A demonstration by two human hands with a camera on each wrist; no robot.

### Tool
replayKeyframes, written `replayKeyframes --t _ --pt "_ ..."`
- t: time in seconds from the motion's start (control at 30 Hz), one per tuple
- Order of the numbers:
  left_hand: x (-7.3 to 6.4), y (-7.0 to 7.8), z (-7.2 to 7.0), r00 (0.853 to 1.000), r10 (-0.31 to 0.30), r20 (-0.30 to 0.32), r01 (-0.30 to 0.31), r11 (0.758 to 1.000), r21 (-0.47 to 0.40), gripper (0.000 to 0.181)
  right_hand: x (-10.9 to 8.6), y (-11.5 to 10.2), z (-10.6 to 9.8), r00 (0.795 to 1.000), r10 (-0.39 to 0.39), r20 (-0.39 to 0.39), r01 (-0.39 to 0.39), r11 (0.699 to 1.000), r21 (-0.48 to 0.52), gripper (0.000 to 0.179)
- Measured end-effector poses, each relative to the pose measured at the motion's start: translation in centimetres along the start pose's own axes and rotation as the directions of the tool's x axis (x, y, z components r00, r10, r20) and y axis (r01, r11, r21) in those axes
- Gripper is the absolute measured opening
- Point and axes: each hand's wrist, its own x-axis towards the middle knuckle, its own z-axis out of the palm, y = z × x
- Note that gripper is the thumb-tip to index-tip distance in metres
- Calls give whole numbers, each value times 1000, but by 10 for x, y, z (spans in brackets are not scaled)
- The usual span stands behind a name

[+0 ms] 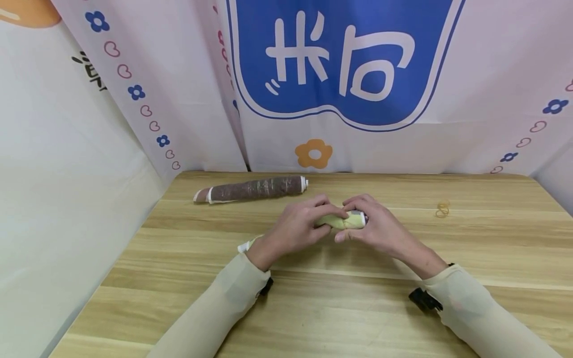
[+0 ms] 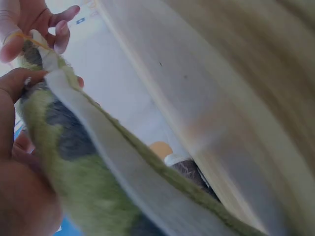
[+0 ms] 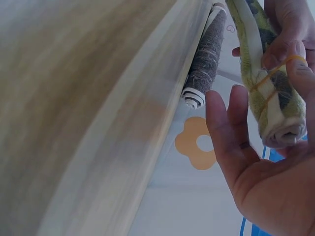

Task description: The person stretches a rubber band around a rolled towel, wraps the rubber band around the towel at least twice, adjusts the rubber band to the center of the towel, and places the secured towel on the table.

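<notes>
A rolled cloth (image 1: 333, 221), yellow-green with dark patches and a white edge strip, lies across between both hands over the table. My left hand (image 1: 297, 223) grips it with curled fingers and thumb near its right part. Close to the roll's right end, my right hand (image 1: 380, 223) holds an orange rubber band (image 3: 269, 78) that wraps round the cloth. The band is caught on the thumb (image 3: 300, 71) in the right wrist view, while other fingers of that hand stand away from the roll. The roll's spiral end (image 3: 285, 135) faces the right wrist camera.
Behind the hands, a second roll (image 1: 257, 189), dark brown with white ends, rests on the wooden table (image 1: 313, 308). Loose rubber bands (image 1: 442, 209) lie at the right. A printed white curtain (image 1: 277, 144) hangs along the table's back edge.
</notes>
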Motion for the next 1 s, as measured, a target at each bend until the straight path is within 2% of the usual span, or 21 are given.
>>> replayKeyframes --t 0.27,0.4,0.53,0.67,0.77,0.9,1.0 --pt "1 -1 1 995 12 -103 -15 999 -29 31 -2 1 -2 1000 30 -3 -30 999 -19 62" --pt "2 -1 1 985 -13 -174 -8 992 -122 27 -1 3 -4 997 71 8 -71 997 -9 62" --pt "2 -2 1 970 -51 -237 -4 974 -226 23 0 4 -5 993 102 67 -106 993 49 68" --pt "3 -1 2 947 -96 -308 8 961 -276 22 -2 6 -5 988 115 100 -124 988 88 64" --pt "3 1 2 927 -150 -344 47 956 -291 21 -3 4 -4 994 89 60 -94 992 89 45" --pt "3 5 2 897 -274 -346 156 931 -331 21 -4 -1 1 998 59 1 -59 990 128 23" --pt "4 8 2 862 -385 -328 258 893 -370 19 -6 -5 4 996 80 -24 -76 984 160 20"
